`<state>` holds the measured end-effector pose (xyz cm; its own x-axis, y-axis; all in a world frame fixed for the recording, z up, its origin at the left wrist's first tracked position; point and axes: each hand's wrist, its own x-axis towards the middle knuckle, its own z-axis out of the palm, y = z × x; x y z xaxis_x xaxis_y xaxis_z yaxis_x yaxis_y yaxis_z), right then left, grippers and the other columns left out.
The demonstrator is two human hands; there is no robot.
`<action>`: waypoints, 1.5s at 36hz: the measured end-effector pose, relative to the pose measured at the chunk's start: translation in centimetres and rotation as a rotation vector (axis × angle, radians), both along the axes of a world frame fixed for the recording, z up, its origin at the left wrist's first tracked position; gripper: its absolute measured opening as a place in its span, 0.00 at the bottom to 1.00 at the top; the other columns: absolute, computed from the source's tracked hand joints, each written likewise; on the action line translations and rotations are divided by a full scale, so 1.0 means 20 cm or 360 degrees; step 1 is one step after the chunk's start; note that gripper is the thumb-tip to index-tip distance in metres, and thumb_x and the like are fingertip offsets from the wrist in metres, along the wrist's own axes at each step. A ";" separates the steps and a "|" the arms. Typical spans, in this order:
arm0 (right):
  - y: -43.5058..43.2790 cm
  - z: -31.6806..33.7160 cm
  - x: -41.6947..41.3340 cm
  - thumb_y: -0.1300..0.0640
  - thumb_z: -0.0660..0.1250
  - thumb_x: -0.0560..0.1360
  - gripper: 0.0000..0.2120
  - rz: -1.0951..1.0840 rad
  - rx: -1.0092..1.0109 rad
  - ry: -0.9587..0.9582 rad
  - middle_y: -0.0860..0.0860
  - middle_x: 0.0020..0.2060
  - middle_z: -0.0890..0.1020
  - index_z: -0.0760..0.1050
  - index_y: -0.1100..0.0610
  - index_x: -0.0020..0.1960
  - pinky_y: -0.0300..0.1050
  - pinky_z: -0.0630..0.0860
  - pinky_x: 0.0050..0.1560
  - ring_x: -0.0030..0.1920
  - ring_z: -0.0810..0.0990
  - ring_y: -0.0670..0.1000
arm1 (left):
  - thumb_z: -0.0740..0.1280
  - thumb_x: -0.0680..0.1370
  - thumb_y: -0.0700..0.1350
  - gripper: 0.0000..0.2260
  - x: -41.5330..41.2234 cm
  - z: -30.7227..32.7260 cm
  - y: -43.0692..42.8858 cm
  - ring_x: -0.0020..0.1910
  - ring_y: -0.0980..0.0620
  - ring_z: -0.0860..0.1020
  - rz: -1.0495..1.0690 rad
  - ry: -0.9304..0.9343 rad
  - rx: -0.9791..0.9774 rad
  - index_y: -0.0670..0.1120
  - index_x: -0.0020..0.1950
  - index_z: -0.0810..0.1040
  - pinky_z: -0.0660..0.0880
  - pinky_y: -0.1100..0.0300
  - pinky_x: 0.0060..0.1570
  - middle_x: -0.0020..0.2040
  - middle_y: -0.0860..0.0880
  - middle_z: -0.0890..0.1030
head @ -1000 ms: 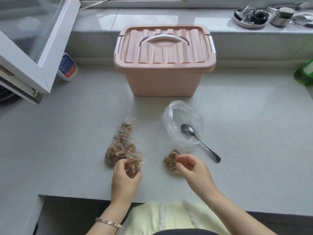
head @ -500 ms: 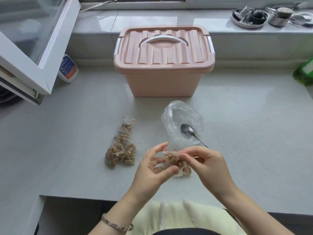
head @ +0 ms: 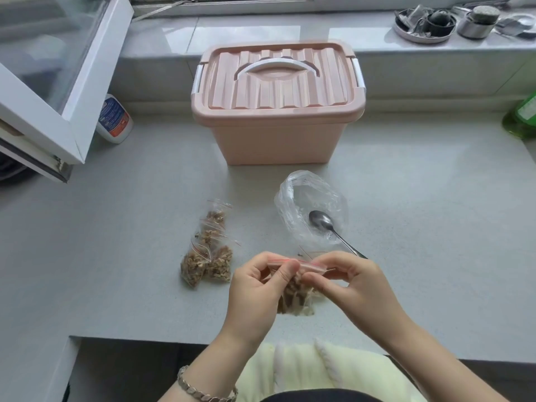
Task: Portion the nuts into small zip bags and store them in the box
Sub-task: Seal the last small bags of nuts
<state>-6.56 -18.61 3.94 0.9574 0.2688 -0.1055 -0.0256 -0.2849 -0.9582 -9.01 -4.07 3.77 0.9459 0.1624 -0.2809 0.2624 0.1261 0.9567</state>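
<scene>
Left hand: you pinch the zip bag by its red-lined top edge.
Right hand: you pinch the same edge.
Filled bags: left of your grip, on the counter.
Spoon: just beyond your grip, bowl in the clear bag.
Box: well beyond, lid on.

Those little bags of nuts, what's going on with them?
A person pinches the top of a small zip bag of nuts between the left hand and right hand, apparently sealing it. Other filled bags lie on the counter. A spoon rests in a crumpled clear bag, and the pink box behind has its lid on.
</scene>
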 end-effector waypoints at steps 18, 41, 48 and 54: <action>-0.03 0.05 0.02 0.55 0.69 0.64 0.07 -0.0168 0.0546 0.0447 0.60 0.34 0.84 0.81 0.59 0.34 0.39 0.77 0.35 0.31 0.80 0.48 | 0.69 0.65 0.44 0.12 0.01 0.06 0.00 0.37 0.50 0.81 -0.0079 0.0288 -0.0372 0.36 0.43 0.81 0.77 0.63 0.37 0.39 0.42 0.84; -0.03 0.02 -0.01 0.49 0.65 0.70 0.08 -0.0080 0.0049 -0.0228 0.46 0.36 0.81 0.79 0.52 0.39 0.42 0.79 0.41 0.38 0.81 0.46 | 0.73 0.67 0.43 0.03 0.02 0.08 -0.01 0.37 0.54 0.81 -0.0183 -0.0131 0.0040 0.44 0.37 0.84 0.76 0.65 0.39 0.36 0.49 0.81; -0.03 0.01 -0.01 0.40 0.62 0.72 0.13 -0.0061 0.0062 -0.0367 0.45 0.38 0.81 0.77 0.48 0.43 0.39 0.78 0.41 0.39 0.81 0.45 | 0.74 0.67 0.43 0.02 0.02 0.10 -0.01 0.34 0.58 0.79 -0.0195 -0.0312 0.0171 0.45 0.36 0.84 0.73 0.69 0.36 0.34 0.50 0.80; -0.02 0.02 -0.01 0.41 0.61 0.74 0.12 -0.0042 0.0052 -0.0445 0.44 0.38 0.80 0.76 0.49 0.43 0.38 0.77 0.40 0.39 0.80 0.45 | 0.72 0.67 0.49 0.06 0.01 0.09 0.00 0.35 0.56 0.79 -0.0224 -0.0381 0.0274 0.47 0.38 0.84 0.73 0.67 0.39 0.35 0.50 0.80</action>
